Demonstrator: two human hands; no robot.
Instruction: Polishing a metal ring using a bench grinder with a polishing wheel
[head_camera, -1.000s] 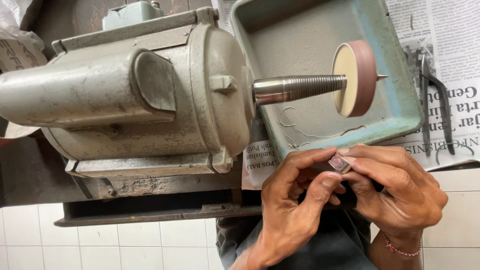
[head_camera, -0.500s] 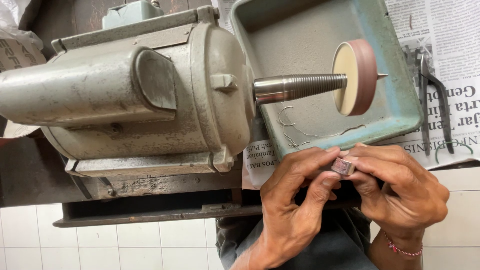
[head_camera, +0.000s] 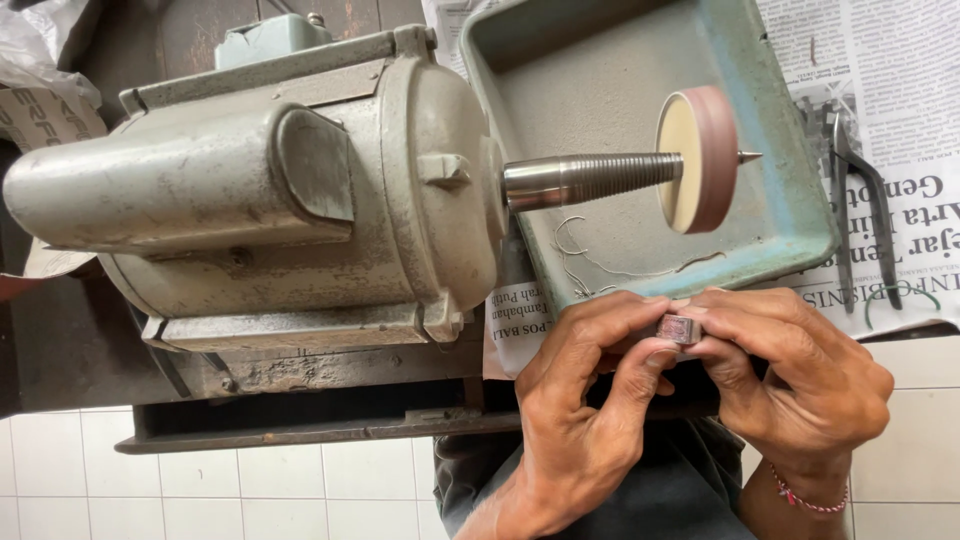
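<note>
My left hand (head_camera: 585, 385) and my right hand (head_camera: 800, 375) meet in front of me, both pinching a small metal ring with a dark stone (head_camera: 678, 328) between fingertips. Just above them stands a grey bench motor (head_camera: 270, 200) with a threaded tapered spindle (head_camera: 590, 178) pointing right. A pinkish-brown polishing wheel (head_camera: 700, 158) sits on that spindle, over a worn blue-green metal tray (head_camera: 800, 215). The ring is held below the tray's near rim, apart from the wheel.
Dark pliers (head_camera: 865, 215) lie on newspaper (head_camera: 900, 90) right of the tray. Thin wire scraps (head_camera: 580, 255) rest in the tray. The motor sits on a dark wooden bench (head_camera: 300, 415) above a white tiled floor (head_camera: 200, 490). Crumpled plastic (head_camera: 40, 50) lies far left.
Both hands have shifted slightly right and down with the ring, turning it a little between the fingertips. The motor and wheel keep their place.
</note>
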